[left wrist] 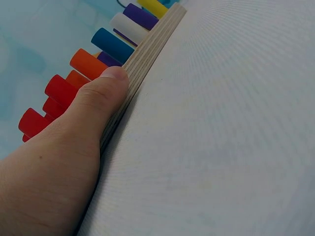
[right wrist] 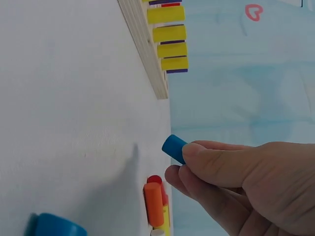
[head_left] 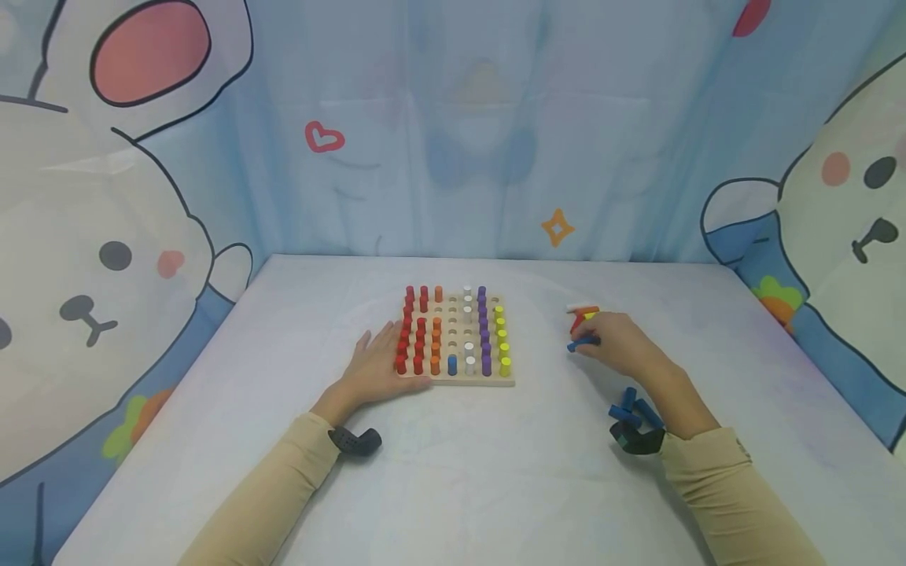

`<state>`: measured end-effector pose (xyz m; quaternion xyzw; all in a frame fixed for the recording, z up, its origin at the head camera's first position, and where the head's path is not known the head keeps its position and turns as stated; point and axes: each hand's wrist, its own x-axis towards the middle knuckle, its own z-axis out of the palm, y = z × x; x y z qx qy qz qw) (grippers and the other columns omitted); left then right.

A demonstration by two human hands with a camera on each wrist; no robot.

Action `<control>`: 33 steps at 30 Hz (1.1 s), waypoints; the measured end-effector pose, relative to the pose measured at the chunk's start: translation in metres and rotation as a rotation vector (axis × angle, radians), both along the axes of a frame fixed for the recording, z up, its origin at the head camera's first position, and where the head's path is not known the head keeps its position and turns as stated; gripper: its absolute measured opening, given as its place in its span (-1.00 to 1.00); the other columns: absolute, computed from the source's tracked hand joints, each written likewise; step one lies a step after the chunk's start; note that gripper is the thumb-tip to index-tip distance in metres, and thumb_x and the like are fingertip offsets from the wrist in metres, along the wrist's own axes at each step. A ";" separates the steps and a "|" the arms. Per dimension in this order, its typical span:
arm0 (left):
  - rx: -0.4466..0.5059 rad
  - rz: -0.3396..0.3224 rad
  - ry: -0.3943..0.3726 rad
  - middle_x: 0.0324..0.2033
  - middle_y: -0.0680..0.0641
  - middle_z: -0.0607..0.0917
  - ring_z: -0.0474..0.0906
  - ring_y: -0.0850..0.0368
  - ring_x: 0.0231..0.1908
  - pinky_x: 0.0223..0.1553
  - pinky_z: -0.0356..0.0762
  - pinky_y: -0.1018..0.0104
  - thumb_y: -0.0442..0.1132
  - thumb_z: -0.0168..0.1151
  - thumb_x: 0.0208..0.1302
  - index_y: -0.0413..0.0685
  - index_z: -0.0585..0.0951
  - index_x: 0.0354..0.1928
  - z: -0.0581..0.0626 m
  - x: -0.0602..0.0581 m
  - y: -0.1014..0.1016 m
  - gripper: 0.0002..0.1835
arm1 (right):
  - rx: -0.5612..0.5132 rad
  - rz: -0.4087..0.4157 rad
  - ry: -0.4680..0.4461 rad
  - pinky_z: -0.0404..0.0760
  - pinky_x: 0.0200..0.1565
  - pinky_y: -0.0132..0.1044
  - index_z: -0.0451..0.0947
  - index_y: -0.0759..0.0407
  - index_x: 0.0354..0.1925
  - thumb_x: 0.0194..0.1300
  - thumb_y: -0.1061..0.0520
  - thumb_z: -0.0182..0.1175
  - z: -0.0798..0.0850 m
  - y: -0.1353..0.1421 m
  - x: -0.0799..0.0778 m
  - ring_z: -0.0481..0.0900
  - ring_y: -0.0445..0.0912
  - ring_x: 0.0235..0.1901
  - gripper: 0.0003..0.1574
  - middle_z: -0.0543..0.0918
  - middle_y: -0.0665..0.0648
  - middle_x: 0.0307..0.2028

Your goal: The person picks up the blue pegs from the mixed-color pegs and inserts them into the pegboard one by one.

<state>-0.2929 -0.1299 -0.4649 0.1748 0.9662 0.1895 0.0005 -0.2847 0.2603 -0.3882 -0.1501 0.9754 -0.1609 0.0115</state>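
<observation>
Left hand spread, as I see it through the head camera: fingers lie against the 9 o'clock side of a pale wooden pegboard, and the thumb stretches along its 6 o'clock edge, touching it. Right hand, at 3 o'clock from the board and well apart from it, pinches a short blue peg between thumb and fingertips; in my right wrist view the peg's free end points toward about 10 o'clock.

The board lies flat on a white surface, its pegs standing upright in columns. Reading across from 9 to 3 o'clock, I make out two columns of red pegs, one of orange pegs, one with a single blue peg at its 6 o'clock end, then white pegs, purple pegs and yellow pegs. Bare holes show between some of them.

Just beside the right hand, at its 10 o'clock, sits a small mixed cluster of orange, red, yellow and white pegs, partly hidden. Loose blue pegs lie at the hand's 6 o'clock, near the wrist. Tan sleeves reach in from 7 and 5 o'clock. Behind, at 12 o'clock, hangs a light blue curtain with cartoon animals at 10 and 2 o'clock
</observation>
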 end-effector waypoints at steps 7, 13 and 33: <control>-0.009 -0.005 0.010 0.49 -0.05 0.04 -0.16 0.05 0.50 0.45 -0.30 -0.12 0.62 0.01 -0.10 -0.03 -0.13 0.51 0.000 -0.001 0.000 0.28 | 0.005 0.069 0.085 0.53 0.06 0.11 0.63 0.31 -0.06 0.22 0.31 0.22 0.005 -0.011 0.002 0.56 0.22 0.04 -0.71 0.65 0.33 -0.02; -0.011 -0.002 0.004 0.49 -0.04 0.03 -0.16 0.06 0.50 0.45 -0.31 -0.11 0.62 0.00 -0.11 -0.02 -0.14 0.51 0.001 -0.001 0.000 0.28 | -0.057 0.053 0.084 0.55 0.05 0.08 0.58 0.30 0.03 0.27 0.27 0.19 0.012 -0.023 0.007 0.58 0.18 0.03 -0.66 0.64 0.31 -0.01; 0.001 -0.015 0.039 0.48 -0.06 0.06 -0.12 0.01 0.49 0.44 -0.25 -0.16 0.66 -0.04 -0.14 -0.05 -0.08 0.50 -0.003 -0.002 -0.002 0.30 | -0.261 0.028 0.085 0.67 -0.10 -0.06 0.60 0.21 -0.06 0.26 0.21 0.24 0.025 -0.068 0.022 0.68 0.08 -0.08 -0.74 0.67 0.19 -0.08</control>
